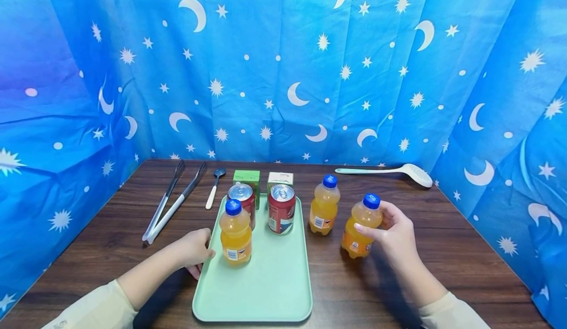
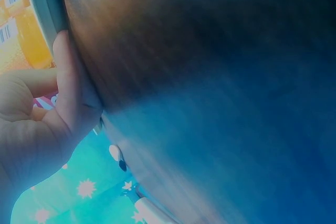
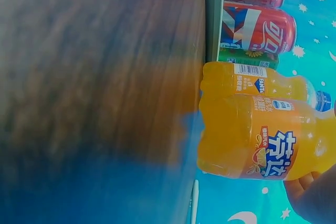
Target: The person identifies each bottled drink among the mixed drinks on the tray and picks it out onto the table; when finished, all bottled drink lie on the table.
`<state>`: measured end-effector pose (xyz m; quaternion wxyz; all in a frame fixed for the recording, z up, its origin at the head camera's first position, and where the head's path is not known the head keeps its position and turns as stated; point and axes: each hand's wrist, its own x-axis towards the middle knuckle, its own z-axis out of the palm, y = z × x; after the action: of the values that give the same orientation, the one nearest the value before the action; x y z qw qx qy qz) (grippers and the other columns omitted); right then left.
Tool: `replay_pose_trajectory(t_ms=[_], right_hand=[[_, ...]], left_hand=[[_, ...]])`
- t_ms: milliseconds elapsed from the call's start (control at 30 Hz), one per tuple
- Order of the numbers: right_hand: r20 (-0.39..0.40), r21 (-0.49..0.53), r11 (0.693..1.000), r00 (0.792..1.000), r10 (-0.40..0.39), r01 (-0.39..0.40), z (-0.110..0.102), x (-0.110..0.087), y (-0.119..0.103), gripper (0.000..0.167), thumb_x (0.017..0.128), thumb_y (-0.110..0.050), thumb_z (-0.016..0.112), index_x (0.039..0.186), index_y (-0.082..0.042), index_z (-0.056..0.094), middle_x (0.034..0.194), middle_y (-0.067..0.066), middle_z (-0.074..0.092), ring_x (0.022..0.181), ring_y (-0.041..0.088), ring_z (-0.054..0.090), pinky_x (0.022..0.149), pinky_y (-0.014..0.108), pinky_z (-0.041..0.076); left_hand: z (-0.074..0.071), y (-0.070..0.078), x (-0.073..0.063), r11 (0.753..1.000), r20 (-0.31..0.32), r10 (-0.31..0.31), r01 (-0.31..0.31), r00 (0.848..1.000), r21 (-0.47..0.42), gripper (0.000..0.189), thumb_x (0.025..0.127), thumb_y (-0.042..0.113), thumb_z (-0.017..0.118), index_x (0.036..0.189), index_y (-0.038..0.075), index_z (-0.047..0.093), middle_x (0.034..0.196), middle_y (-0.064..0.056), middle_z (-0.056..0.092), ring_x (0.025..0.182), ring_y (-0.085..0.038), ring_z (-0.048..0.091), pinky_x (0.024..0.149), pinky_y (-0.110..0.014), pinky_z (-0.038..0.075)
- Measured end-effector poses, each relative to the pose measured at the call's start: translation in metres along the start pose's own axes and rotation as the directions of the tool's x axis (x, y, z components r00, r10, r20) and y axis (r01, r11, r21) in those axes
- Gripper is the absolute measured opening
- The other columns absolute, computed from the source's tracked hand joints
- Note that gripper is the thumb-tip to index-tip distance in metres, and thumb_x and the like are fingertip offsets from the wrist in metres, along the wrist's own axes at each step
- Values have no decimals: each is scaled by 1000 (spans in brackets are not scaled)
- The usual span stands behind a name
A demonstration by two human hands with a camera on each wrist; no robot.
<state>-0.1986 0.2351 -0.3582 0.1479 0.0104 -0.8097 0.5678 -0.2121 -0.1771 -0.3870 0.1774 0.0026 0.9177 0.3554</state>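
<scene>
My left hand [image 1: 195,251] grips the left rim of a light green tray [image 1: 274,289]; in the left wrist view its fingers lie against the tray's edge. On the tray an orange soda bottle [image 1: 236,238] with a blue cap stands near that hand, in front of a red soda can [image 1: 248,197]. A second red can [image 1: 281,210] stands to the right. Beside the tray, my right hand [image 1: 396,230] holds another orange soda bottle [image 3: 236,135] between thumb and fingers, slightly tilted. I cannot tell whether its base touches the table. A third bottle [image 1: 324,206] stands between it and the tray.
Two drink cartons, a green one [image 1: 246,176] and a white-topped one [image 1: 280,177], stand behind the cans. Tongs [image 1: 170,213] and a small spoon [image 1: 212,196] lie to the left. A slotted skimmer [image 1: 416,175] lies at the table's back right, before a blue curtain [image 1: 266,73].
</scene>
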Motion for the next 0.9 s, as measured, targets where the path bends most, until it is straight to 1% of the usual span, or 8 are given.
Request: replay_pose_trajectory(t_ms=[167, 267, 467, 600, 667, 733, 833, 900], right_hand=[[-1, 20, 1000, 1000, 23, -23, -1, 0, -1, 62, 75, -31, 79, 126, -9, 51, 124, 9, 57, 111, 20, 52, 99, 47, 43], [-9, 17, 999, 999, 30, -30, -1, 1, -1, 63, 75, -32, 79, 126, -9, 51, 125, 9, 56, 112, 21, 52, 99, 48, 43], [-27, -3, 1000, 999, 23, -23, -1, 3, 0, 63, 76, -32, 78, 127, -8, 51, 125, 9, 56, 111, 20, 52, 99, 46, 44], [-35, -12, 1000, 999, 19, -20, -1, 5, 1, 62, 77, -32, 78, 127, -9, 51, 124, 8, 57, 109, 18, 53, 96, 36, 47], [-35, -12, 1000, 999, 21, -22, -1, 6, 2, 62, 77, -32, 77, 127, -9, 50, 124, 7, 57, 109, 17, 54, 95, 34, 48], [-34, -11, 1000, 999, 22, -23, -1, 6, 2, 62, 77, -33, 77, 127, -9, 50, 124, 7, 56, 110, 18, 53, 95, 35, 48], [-35, -9, 1000, 999, 21, -22, -1, 7, 3, 63, 77, -33, 77, 128, -9, 49, 125, 8, 56, 111, 18, 53, 97, 40, 46], [-40, -12, 1000, 999, 17, -17, 0, 8, 3, 63, 77, -33, 77, 128, -9, 49, 125, 8, 56, 110, 18, 53, 97, 41, 46]], left_hand=[[0, 0, 0, 1000, -1, -3, 3, 1000, -3, 10, 91, -2, 56, 94, -1, 46, 75, -14, 53, 52, -24, 61, 43, -34, 56], [0, 0, 0, 1000, -4, -1, 1, 1000, -2, 10, 90, -2, 56, 94, -1, 46, 75, -14, 53, 52, -24, 61, 43, -34, 56], [1, 0, 1, 1000, -11, 1, -1, 1000, 1, 10, 90, -2, 56, 93, -2, 46, 74, -14, 53, 51, -24, 60, 42, -34, 56], [1, 0, 1, 1000, -13, -1, 1, 1000, 5, 10, 90, -2, 57, 93, -1, 46, 73, -14, 53, 51, -24, 60, 42, -34, 56], [0, 0, 1, 1000, -11, -3, 3, 1000, 6, 11, 90, -2, 57, 93, -1, 46, 74, -14, 53, 51, -24, 60, 42, -34, 56], [0, 0, 1, 1000, -9, -5, 5, 1000, 8, 11, 90, -2, 57, 93, -1, 46, 74, -14, 53, 51, -24, 60, 43, -34, 56], [0, 1, 0, 1000, -9, -4, 4, 1000, 6, 11, 90, -2, 57, 93, -1, 46, 74, -14, 53, 51, -24, 60, 43, -34, 56], [0, 1, 0, 1000, -9, -2, 2, 1000, 4, 11, 90, -2, 57, 93, -1, 46, 74, -14, 53, 51, -24, 60, 43, -34, 56]])
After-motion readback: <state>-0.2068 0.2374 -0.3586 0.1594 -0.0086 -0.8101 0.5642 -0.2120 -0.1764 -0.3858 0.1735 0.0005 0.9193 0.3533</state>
